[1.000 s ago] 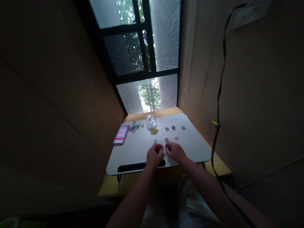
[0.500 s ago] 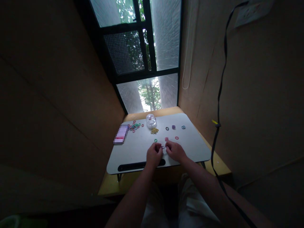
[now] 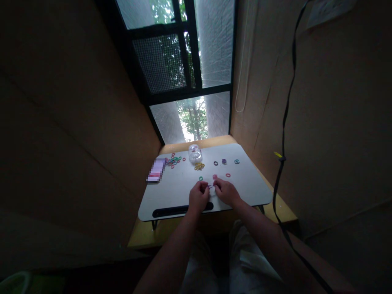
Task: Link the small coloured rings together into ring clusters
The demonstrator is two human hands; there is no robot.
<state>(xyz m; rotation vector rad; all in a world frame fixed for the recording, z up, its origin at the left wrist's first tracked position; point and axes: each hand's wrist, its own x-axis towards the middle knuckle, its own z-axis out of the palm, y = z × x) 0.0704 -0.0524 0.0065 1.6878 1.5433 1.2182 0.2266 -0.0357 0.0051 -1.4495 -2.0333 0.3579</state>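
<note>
Above the bench [image 3: 171, 192], nearer its front edge, the left hand [image 3: 199, 197] and right hand [image 3: 226, 192] pinched a thin purple band [image 3: 210, 186], presumably to hold it taut; yellow rings [image 3: 199, 166] lay grouped toward the back edge, apparently separated by colour.
</note>
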